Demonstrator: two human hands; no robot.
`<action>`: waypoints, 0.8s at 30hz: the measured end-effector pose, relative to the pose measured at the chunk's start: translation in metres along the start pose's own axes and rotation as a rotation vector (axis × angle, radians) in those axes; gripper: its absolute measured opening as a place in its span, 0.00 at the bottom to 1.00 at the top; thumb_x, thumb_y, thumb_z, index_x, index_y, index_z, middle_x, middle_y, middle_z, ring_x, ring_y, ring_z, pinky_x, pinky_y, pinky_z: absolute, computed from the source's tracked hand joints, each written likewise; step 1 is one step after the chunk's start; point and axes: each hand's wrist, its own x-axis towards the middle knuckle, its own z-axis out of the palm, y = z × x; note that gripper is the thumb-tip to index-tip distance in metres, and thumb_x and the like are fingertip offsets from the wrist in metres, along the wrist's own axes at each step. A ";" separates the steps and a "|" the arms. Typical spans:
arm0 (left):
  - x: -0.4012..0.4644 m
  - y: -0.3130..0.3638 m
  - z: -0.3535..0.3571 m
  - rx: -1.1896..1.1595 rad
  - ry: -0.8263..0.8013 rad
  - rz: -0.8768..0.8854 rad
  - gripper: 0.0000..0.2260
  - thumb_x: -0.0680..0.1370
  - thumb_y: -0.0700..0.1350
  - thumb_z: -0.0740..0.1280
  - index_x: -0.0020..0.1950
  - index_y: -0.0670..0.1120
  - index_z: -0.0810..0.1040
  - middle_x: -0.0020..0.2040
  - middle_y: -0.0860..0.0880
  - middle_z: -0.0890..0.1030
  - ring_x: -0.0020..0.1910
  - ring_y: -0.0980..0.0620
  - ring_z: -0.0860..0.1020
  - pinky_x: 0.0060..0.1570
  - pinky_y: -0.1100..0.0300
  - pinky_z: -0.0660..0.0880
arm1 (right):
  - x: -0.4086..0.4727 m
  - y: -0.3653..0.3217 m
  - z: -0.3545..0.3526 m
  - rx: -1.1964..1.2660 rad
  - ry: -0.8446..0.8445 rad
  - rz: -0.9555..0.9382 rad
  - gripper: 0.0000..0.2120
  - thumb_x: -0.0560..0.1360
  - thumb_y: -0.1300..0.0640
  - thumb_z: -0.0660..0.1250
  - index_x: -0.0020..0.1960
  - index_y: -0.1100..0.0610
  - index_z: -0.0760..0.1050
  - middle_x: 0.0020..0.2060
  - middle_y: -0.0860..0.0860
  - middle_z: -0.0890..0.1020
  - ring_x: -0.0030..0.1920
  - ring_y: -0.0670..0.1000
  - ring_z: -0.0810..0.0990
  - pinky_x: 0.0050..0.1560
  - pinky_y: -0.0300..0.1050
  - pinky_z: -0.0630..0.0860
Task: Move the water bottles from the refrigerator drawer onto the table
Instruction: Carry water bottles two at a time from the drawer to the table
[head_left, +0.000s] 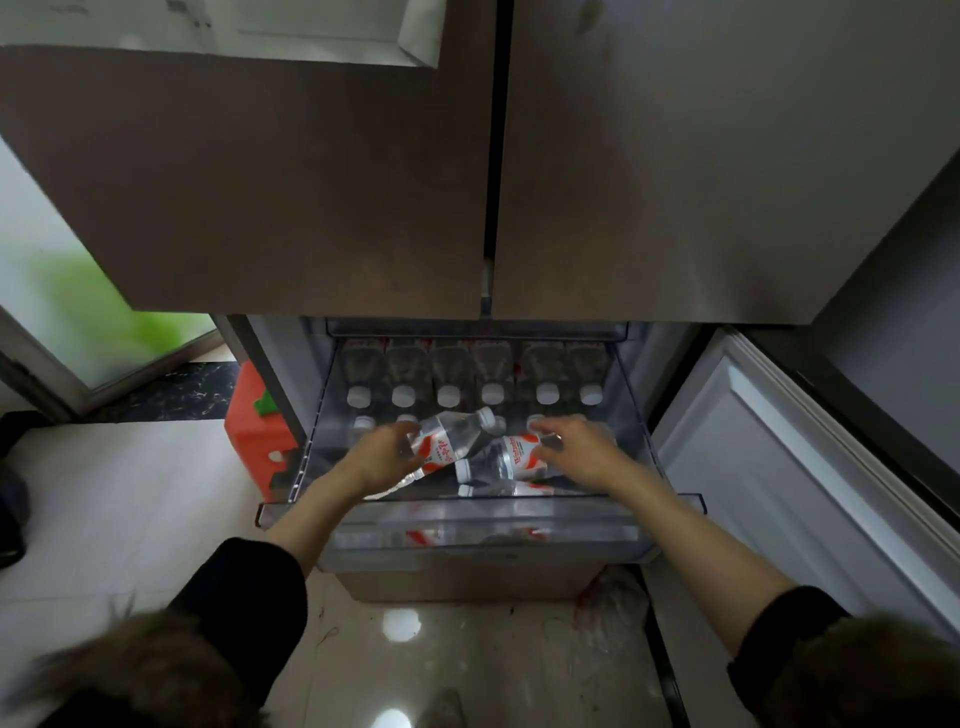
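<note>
Fridge (363, 182): upper doors shut, lower drawer (467, 525) pulled out at 6 o'clock.

Drawer: clear plastic, stocked with bottles (447, 384); upright row at 12 o'clock, white caps up; loose ones lying across the front.

Left bottle (449, 441): tilted, cap toward 2 o'clock, red-and-white label. Left hand (382, 454) curled around its base end at 9 o'clock.

Right bottle (506, 460): on its side, cap toward 8 o'clock. Right hand (576, 449) laid over it, fingers bent; full closure not clear.

Handling, judged: full, moderately heavy, thin walls giving under squeeze, possibly cold and slick. Best taken mid-body over label.

Table: not in view.
</note>
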 end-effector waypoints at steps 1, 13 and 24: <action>0.011 0.001 0.001 0.024 -0.035 0.014 0.19 0.76 0.47 0.67 0.65 0.43 0.71 0.62 0.41 0.76 0.58 0.45 0.76 0.55 0.56 0.72 | 0.011 0.001 0.001 -0.121 -0.017 -0.010 0.21 0.78 0.55 0.62 0.70 0.54 0.68 0.68 0.51 0.72 0.67 0.52 0.70 0.60 0.41 0.64; 0.070 -0.015 0.021 0.332 -0.188 -0.072 0.34 0.70 0.53 0.71 0.71 0.49 0.60 0.68 0.44 0.68 0.66 0.42 0.67 0.63 0.49 0.68 | 0.066 0.021 0.022 -0.614 -0.199 -0.117 0.33 0.70 0.41 0.68 0.69 0.52 0.62 0.65 0.53 0.72 0.63 0.55 0.71 0.59 0.47 0.67; 0.068 -0.019 0.013 0.279 -0.041 -0.036 0.31 0.68 0.52 0.73 0.66 0.46 0.63 0.63 0.44 0.73 0.59 0.45 0.74 0.57 0.53 0.72 | 0.072 0.029 0.029 -0.715 -0.121 -0.213 0.33 0.70 0.38 0.67 0.67 0.57 0.64 0.64 0.55 0.71 0.62 0.55 0.71 0.59 0.51 0.71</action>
